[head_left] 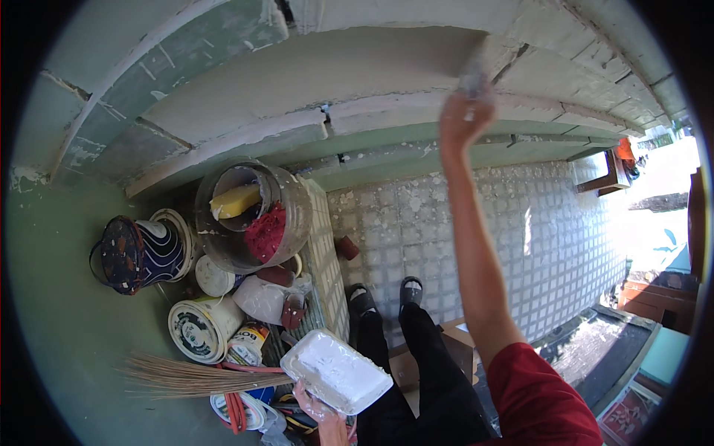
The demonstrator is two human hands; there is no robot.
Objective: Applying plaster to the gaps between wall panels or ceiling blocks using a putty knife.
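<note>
My left hand grips the lower left edge of a white shallow tray, which holds smeared white paste. White smears mark the fingers. My right arm stretches up and away to the wall. There my right hand is closed, blurred by motion, around something greyish whose kind I cannot make out. It is at the pale wall panel, near a vertical joint. Both my feet stand on the tiled floor below.
At left, a large clear tub holds a yellow sponge and a red cloth. Around it stand a dark paint bucket, a white bucket and a stick broom. A cardboard box sits beside my legs.
</note>
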